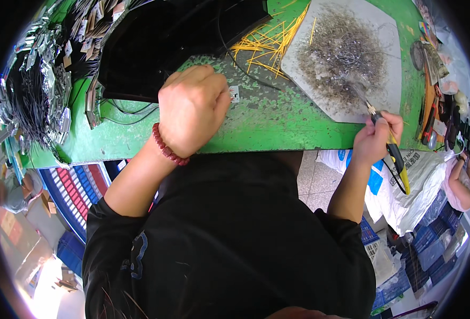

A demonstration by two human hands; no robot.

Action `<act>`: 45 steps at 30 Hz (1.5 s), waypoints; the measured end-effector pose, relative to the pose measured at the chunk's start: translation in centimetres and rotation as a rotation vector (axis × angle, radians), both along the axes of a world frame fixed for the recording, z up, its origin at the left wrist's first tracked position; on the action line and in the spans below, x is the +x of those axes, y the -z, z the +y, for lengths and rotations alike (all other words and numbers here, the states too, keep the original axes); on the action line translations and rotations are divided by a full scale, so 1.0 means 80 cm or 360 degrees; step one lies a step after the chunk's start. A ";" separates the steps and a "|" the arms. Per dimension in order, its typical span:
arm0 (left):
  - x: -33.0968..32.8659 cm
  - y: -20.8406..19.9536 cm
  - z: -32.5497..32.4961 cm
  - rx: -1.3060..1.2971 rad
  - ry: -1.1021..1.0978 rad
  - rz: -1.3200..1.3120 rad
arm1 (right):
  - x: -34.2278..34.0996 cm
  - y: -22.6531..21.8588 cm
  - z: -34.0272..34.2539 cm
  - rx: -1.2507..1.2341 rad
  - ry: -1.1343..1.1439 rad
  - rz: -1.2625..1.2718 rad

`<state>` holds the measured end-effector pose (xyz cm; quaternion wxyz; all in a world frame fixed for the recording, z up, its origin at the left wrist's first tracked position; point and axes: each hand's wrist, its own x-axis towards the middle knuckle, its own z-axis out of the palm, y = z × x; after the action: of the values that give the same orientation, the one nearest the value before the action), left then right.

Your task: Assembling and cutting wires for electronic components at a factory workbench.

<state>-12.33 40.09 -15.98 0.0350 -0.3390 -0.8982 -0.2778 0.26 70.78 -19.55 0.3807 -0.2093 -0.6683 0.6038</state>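
Head view: left hand (192, 109) curled into loose fist, knuckles up, pressing small pale square part (235, 94) against green worktable (277, 127) at its fingertips, likely to pin it steady. Red bead bracelet (167, 146) on that wrist. Right hand (375, 139) closed around yellow-handled pliers (391, 146), tip reaching up and left into heap of fine metal bits (341, 53) on grey board (389, 32), seemingly picking one out. Yellow wire strips (269, 42) between hands, farther from body. Black tray (166, 37) just beyond left hand.
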 end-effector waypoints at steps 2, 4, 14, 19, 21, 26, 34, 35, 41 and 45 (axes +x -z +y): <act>0.001 0.002 -0.003 0.0022 -0.0007 0.0017 | -0.003 -0.005 -0.006 -0.0192 -0.0082 0.0153; -0.001 0.003 -0.003 0.0044 -0.0013 0.0023 | -0.006 -0.015 -0.021 -0.0223 -0.0227 0.0177; 0.000 0.009 -0.004 0.0123 -0.0005 0.0062 | -0.015 -0.007 -0.146 -0.0011 -0.0826 -0.0100; -0.001 0.013 -0.007 0.0170 -0.0015 0.0021 | -0.025 0.007 -0.152 -0.0063 -0.0796 -0.0062; -0.001 0.013 -0.007 0.0193 -0.0003 -0.0006 | -0.026 0.006 -0.153 -0.0109 -0.0786 -0.0081; -0.003 0.015 -0.007 0.0239 0.0032 -0.0068 | -0.026 0.005 -0.151 -0.0011 -0.0811 -0.0125; -0.005 0.013 -0.007 0.0231 0.0049 -0.0129 | -0.028 0.000 -0.154 0.0012 -0.0828 -0.0164; -0.004 0.012 -0.007 0.0219 0.0041 -0.0112 | -0.028 0.000 -0.154 0.0023 -0.0841 -0.0175; -0.005 0.017 -0.005 0.0230 0.0041 -0.0093 | -0.028 0.001 -0.155 0.0028 -0.0871 -0.0205; -0.005 0.016 -0.005 0.0231 0.0033 -0.0088 | -0.029 -0.001 -0.154 0.0104 -0.0865 -0.0244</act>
<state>-12.73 39.68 -17.23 0.0318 -0.3371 -0.8727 -0.3517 -2.08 58.43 -19.50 0.1599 -0.0551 -0.7459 0.6442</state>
